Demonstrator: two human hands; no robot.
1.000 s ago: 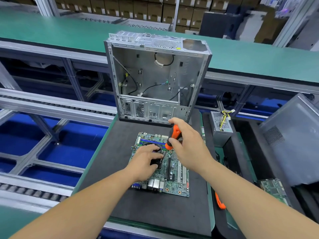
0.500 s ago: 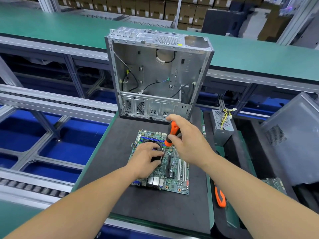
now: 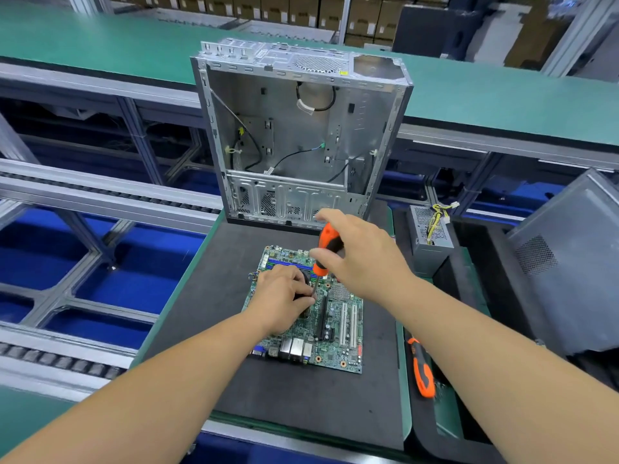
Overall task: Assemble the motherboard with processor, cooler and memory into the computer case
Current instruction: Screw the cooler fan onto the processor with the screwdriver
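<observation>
Gripping: right hand point(image 3: 361, 259), centre of frame, fingers and thumb curled round the orange-and-black handle of a screwdriver point(image 3: 326, 247); the shaft runs down and slightly left to the cooler area.
Left hand point(image 3: 284, 298): fingers curled over the black cooler point(image 3: 305, 279), fingertips pinching at the screwdriver's lower shaft; the tip itself is hidden.
Motherboard point(image 3: 338, 324): green board lying flat on the black mat point(image 3: 301, 396), centre of frame, rear ports along its lower edge, blue memory slots point(image 3: 289, 262) along its upper edge.
Cooler: sits on the upper left part of the board, mostly covered by the left hand.
Computer case point(image 3: 301, 128): bare metal, standing with its open side toward the camera, upper centre, at the far edge of the mat; loose black cables inside.
Second screwdriver point(image 3: 420, 370): orange and black, lying lower right, just off the mat's right edge.
Power supply point(image 3: 430, 241): grey box with yellow wires, right of the case.
Grey panel point(image 3: 569, 262): leaning at the right edge of frame.
Conveyor rails point(image 3: 83, 192): left side, over blue bins.
</observation>
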